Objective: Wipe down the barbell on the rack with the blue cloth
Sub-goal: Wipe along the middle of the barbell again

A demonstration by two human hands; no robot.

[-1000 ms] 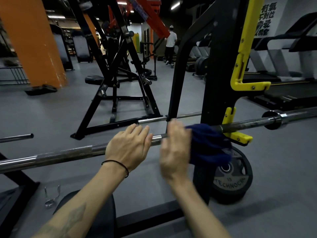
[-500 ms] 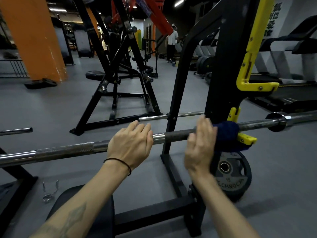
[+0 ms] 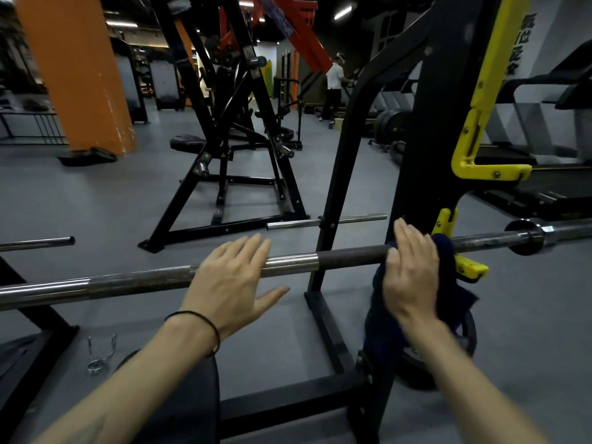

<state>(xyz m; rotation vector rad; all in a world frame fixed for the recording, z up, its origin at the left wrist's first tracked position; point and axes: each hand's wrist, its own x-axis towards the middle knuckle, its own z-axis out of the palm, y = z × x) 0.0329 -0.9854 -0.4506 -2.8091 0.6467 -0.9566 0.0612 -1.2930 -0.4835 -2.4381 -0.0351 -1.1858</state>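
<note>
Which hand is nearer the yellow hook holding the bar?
Right. The right hand presses the blue cloth on the barbell just beside the yellow hook; the left hand rests on the bar farther along, away from it.

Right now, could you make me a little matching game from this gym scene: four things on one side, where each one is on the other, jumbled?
Things:
1. blue cloth
2. left hand
3. spring collar clip
4. yellow hook

Places:
A. lying on the grey floor
B. fixed to the black rack upright, under the barbell
C. fingers straight, over the bar's chrome part
D. under the right hand, against the bar

Pairs: 1-D, 2-C, 3-A, 4-B
</note>
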